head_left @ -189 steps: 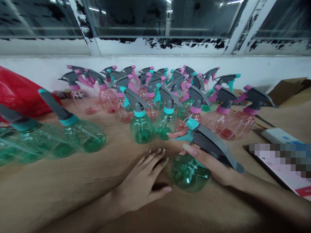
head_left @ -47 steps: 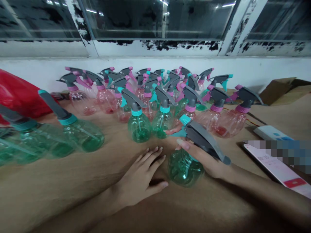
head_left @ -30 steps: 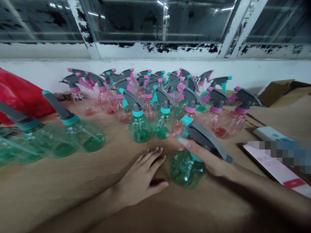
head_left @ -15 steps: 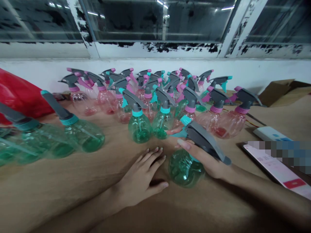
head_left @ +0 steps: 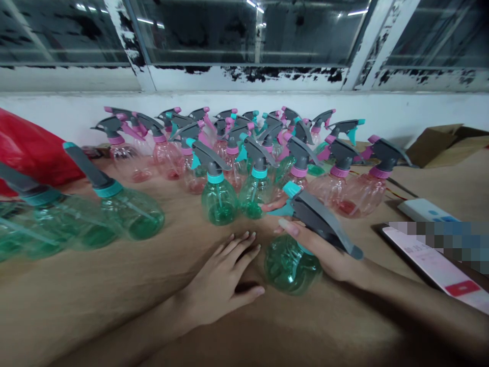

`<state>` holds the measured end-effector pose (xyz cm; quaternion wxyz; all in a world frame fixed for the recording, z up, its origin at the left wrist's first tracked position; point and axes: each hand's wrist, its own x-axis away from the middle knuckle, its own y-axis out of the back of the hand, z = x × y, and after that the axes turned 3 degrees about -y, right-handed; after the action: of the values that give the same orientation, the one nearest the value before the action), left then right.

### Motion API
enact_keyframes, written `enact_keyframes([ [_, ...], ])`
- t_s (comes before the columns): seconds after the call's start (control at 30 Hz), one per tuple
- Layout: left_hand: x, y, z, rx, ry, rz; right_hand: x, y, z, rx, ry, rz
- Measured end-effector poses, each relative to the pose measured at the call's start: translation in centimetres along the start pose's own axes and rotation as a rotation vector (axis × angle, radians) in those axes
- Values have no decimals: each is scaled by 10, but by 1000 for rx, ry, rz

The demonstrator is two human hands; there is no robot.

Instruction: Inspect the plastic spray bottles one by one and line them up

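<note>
My right hand [head_left: 321, 247] is wrapped round the neck of a green spray bottle [head_left: 290, 265] with a grey head and turquoise nozzle. The bottle tilts a little, and some of my fingers are hidden behind its head. Flat on the tabletop lies my left hand [head_left: 225, 280], fingers apart and holding nothing, just left of that bottle. Beyond my hands stand two green spray bottles [head_left: 219, 201] with turquoise collars. Behind them crowd several pink spray bottles [head_left: 362, 191] with pink collars, mixed with more green ones.
Several green bottles [head_left: 133, 211] stand at the left, before a red plastic bag [head_left: 30, 148]. On the right are a phone [head_left: 431, 260], a white device [head_left: 424, 210] and an opened cardboard box [head_left: 443, 148]. A white wall with windows [head_left: 244, 35] borders the wooden table [head_left: 114, 295].
</note>
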<state>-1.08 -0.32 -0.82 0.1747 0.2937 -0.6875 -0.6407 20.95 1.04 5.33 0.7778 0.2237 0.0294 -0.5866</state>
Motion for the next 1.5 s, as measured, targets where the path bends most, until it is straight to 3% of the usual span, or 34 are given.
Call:
enact_keyframes([
  [0.73,0,1,0,14,-4,8,4,0,-6,59,-1,-69],
  [1.5,-1,0,1,-13,-2,7,0,0,6,-12,26,-21],
])
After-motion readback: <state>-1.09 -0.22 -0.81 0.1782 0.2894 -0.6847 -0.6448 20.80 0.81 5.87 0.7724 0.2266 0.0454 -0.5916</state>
